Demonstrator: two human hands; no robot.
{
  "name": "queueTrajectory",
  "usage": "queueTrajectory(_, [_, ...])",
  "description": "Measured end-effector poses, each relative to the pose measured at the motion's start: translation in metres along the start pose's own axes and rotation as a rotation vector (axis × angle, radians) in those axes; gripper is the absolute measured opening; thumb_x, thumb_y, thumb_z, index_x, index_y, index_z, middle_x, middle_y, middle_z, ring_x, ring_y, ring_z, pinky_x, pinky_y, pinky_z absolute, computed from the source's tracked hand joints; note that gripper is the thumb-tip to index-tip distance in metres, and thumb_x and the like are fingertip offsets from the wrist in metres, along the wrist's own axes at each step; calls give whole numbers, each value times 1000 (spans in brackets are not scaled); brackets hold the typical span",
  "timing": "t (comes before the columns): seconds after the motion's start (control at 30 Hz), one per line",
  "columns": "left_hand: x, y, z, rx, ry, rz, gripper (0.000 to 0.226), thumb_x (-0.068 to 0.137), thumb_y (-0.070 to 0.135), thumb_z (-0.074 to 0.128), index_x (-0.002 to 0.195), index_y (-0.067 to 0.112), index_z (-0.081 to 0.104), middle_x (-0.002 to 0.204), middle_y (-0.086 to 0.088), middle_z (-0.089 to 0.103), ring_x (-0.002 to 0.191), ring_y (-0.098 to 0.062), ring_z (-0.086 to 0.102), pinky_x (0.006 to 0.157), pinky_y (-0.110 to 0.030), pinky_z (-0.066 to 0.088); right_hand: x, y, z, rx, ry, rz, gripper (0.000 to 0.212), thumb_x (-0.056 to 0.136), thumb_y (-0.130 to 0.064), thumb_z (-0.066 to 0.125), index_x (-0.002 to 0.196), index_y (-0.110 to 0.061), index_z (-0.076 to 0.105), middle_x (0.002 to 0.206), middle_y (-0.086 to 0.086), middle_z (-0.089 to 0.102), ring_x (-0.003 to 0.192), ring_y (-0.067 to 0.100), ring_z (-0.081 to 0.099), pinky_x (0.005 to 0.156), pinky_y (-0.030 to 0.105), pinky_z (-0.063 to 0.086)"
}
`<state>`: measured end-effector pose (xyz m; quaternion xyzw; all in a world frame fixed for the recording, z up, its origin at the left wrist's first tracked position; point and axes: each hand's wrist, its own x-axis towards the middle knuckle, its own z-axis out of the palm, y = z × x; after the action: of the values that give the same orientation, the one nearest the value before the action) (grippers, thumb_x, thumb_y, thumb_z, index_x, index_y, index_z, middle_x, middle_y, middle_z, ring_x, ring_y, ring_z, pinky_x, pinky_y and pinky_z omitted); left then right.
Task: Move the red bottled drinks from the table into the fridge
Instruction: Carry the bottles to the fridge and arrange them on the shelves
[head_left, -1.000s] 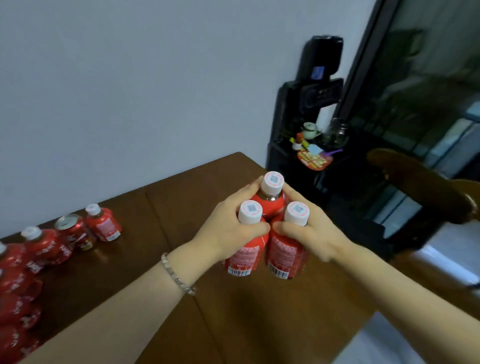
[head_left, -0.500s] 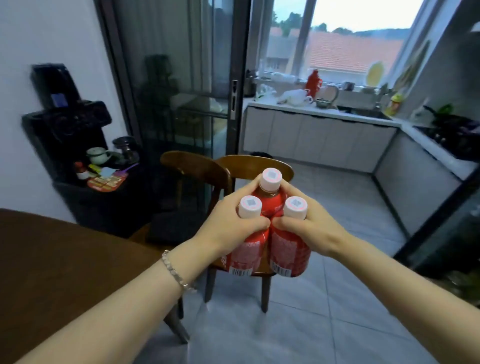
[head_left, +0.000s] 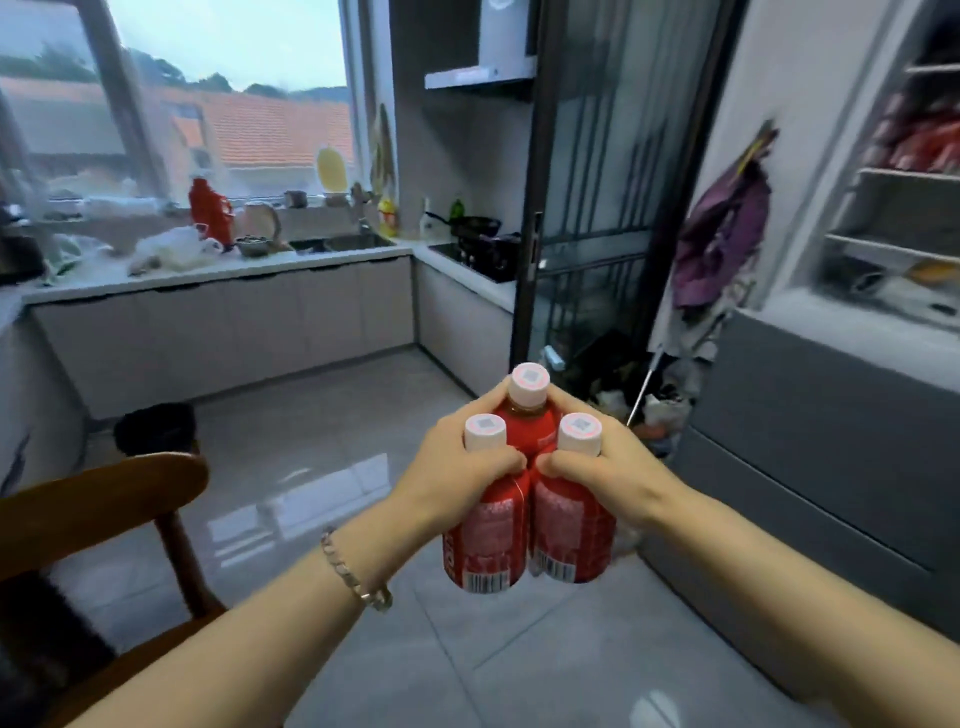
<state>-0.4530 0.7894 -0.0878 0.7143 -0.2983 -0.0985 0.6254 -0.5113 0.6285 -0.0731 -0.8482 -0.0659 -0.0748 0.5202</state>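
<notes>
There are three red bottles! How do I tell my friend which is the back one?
Over the grey floor, the left hand and right hand squeeze three red bottles together. The back bottle is farthest from the person, touched by both hands. Its white cap sits higher than those of the left bottle and right bottle.

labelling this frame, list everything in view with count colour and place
red plastic drink bottles with white caps: three, red, clustered upright between both hands
brown wooden chair: one, brown, lower left
black round bin: one, black, on grey floor
red plastic jug: one, red, on white counter
grey fridge: one, grey, right, upper shelves showing
silver chain bracelet: one, silver, left wrist
left hand: one, grips bottles' left side
right hand: one, grips their right side
</notes>
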Motion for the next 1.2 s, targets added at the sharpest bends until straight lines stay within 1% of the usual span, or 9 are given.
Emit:
queueTrajectory(0.07, [51, -1, 18, -6, -105, 10, 70, 60, 14, 60, 127, 38, 56, 102, 4, 72, 89, -10, 64, 86, -37, 52, 16, 16, -35, -16, 87, 45, 74, 64, -27, 62, 130, -54, 43, 114, -5, 68, 106, 18, 62, 99, 47, 45])
queueTrajectory(0.17, [120, -2, 53, -22, -261, 47, 68, 62, 15, 59, 122, 47, 56, 101, 2, 71, 90, -13, 64, 88, -42, 52, 31, 38, -85, -65, 209, 125, 71, 66, -21, 60, 130, -50, 45, 112, -7, 68, 102, 12, 63, 95, 41, 47])
queueTrajectory(0.3, [208, -1, 115, -25, -461, 122, 69, 66, 11, 58, 130, 35, 53, 109, -1, 70, 102, -23, 64, 93, -44, 50, 41, 70, -159, -106, 387, 209, 75, 63, -31, 60, 132, -53, 41, 113, -10, 67, 106, 15, 62, 97, 47, 46])
queueTrajectory(0.4, [268, 0, 179, -74, -586, 179, 61, 66, 12, 59, 121, 37, 58, 106, -6, 69, 97, -23, 64, 93, -51, 48, 40, 100, -222, -123, 509, 259, 75, 60, -36, 59, 130, -55, 42, 114, -12, 67, 106, 14, 62, 97, 47, 46])
queueTrajectory(0.53, [330, -1, 245, -96, -666, 208, 63, 67, 14, 59, 118, 50, 57, 103, 0, 71, 97, -24, 65, 92, -50, 50, 44, 135, -292, -180, 584, 278, 63, 64, -31, 60, 115, -64, 47, 108, -9, 68, 101, 16, 64, 96, 49, 47])
queueTrajectory(0.7, [421, 12, 332, -112, -711, 259, 61, 62, 23, 61, 120, 44, 57, 100, -2, 71, 91, -21, 65, 90, -52, 49, 64, 169, -399, -210, 605, 269, 60, 68, -26, 59, 106, -71, 45, 106, -8, 69, 96, 13, 65, 94, 44, 49])
queueTrajectory(0.87, [525, 33, 417, -176, -748, 282, 64, 65, 14, 58, 116, 52, 55, 100, -1, 72, 86, -13, 65, 82, -36, 52, 96, 206, -517, -218, 679, 258, 58, 67, -21, 59, 103, -67, 50, 104, -13, 69, 95, 11, 65, 91, 40, 51])
queueTrajectory(1.0, [598, 40, 465, -170, -748, 353, 68, 65, 15, 58, 121, 53, 53, 105, 4, 71, 94, -16, 67, 87, -37, 53, 126, 238, -589, -225, 749, 250, 59, 66, -23, 61, 114, -55, 49, 104, -12, 68, 94, 8, 65, 85, 32, 52])
queueTrajectory(1.2, [707, 43, 533, -158, -777, 455, 71, 65, 18, 58, 125, 55, 45, 103, 14, 70, 92, -5, 66, 81, -21, 51, 169, 290, -685, -271, 867, 201, 74, 68, -17, 60, 135, -44, 42, 111, -16, 68, 100, 4, 64, 87, 23, 50])
